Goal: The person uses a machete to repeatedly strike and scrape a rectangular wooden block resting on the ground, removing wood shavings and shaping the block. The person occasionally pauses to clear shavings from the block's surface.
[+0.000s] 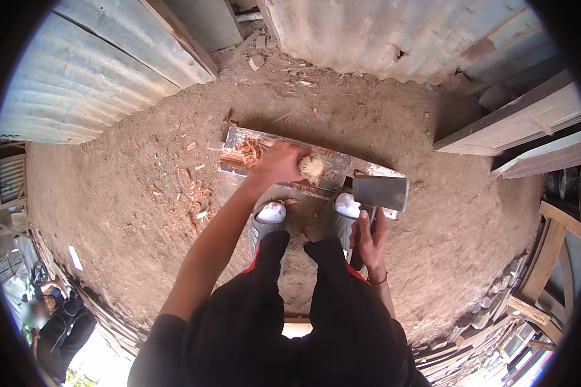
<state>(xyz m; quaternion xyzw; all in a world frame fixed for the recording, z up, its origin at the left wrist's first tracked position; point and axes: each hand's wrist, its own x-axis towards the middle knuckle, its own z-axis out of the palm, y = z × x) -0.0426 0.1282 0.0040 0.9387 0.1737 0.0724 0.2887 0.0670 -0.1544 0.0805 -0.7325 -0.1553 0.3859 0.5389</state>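
My left hand [282, 162] is closed around a pale piece with a rounded, rough-cut end [312, 169], just above a worn plank [342, 164]. The rest of the piece is hidden in my hand, so its exact kind is unclear. My right hand [373, 245] grips the dark handle of a cleaver [381, 192]. Its broad, grey rectangular blade hangs over the plank's right end, apart from the pale piece. Curled reddish-brown shavings [248, 153] lie on the plank's left part, beside my left wrist.
My shoes [271, 213] are close to the plank's near edge. Wood chips [190, 200] are scattered over the dirt floor at left. Corrugated metal sheets [394, 39] stand at the back, a wooden board [516, 119] at right. Another person [61, 326] is at the lower left.
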